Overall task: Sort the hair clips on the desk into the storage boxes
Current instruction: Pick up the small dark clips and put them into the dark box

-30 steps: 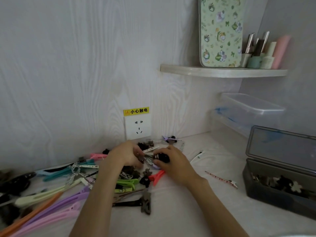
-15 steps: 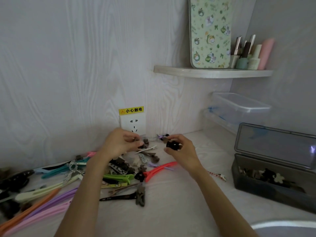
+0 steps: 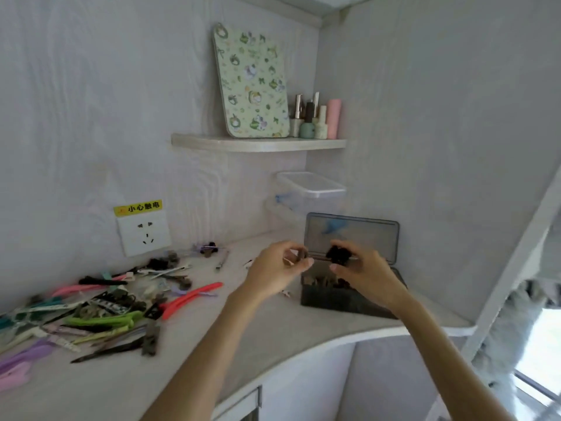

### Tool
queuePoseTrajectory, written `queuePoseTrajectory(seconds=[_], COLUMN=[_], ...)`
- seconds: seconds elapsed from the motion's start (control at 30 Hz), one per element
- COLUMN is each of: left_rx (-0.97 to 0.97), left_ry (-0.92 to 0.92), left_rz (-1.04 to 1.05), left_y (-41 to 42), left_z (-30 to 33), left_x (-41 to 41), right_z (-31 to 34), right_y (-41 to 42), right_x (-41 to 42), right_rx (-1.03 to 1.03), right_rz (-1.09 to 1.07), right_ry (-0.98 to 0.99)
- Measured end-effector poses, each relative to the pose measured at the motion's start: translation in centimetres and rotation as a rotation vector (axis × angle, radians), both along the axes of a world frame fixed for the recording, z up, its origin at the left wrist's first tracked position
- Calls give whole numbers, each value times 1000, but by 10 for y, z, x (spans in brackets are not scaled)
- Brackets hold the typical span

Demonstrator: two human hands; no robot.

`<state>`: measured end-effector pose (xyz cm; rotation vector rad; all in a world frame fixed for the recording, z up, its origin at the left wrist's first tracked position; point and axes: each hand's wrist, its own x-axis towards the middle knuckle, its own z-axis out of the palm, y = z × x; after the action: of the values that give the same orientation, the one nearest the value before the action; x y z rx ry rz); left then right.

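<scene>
Both your hands have left the pile of hair clips (image 3: 100, 311) at the desk's left end and now hover at the right end, over the open dark storage box (image 3: 349, 299). Your left hand (image 3: 273, 275) pinches a small brown clip (image 3: 301, 255) between thumb and curled fingers. Your right hand (image 3: 361, 271) grips a small black clip (image 3: 337, 254) the same way. Both clips sit just above the box's front half, in front of its raised lid (image 3: 352, 235), so the drop looks only a release away.

A half second ago the same hands were still beside the wall socket (image 3: 144, 233), so this is a carry just completed.

The box stands near the desk's right front corner, where the desk (image 3: 243, 335) edge curves inward. A clear lidded box (image 3: 312, 189) sits behind it in the back corner. Between pile and dark box the desk holds only a few stray clips, giving you open room to travel back. Most clips remain unsorted.
</scene>
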<state>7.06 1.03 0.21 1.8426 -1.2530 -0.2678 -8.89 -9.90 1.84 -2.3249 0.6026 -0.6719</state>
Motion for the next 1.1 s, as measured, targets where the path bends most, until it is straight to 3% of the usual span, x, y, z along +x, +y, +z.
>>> queuePoseTrajectory(seconds=[0.1, 0.27, 0.4, 0.6, 0.9, 1.1], left_rx=[93, 257, 309, 384, 290, 89], left_ry=[-99, -239, -278, -242, -117, -92], left_rz=[36, 69, 124, 217, 301, 375], left_y=[-18, -15, 8, 65, 102, 85], left_z=[-9, -21, -14, -4, -7, -14], left_x=[-17, -21, -17, 18, 58, 72], right_z=[-11, -46, -46, -46, -47, -45], right_y=[-16, -34, -11, 23, 32, 13], right_x=[-18, -40, -28, 17, 87, 111], right_rx=[-35, -115, -72, -169, -254, -383], right_rz=[77, -128, -23, 31, 57, -34], right_ry=[131, 360, 284, 353, 318, 228])
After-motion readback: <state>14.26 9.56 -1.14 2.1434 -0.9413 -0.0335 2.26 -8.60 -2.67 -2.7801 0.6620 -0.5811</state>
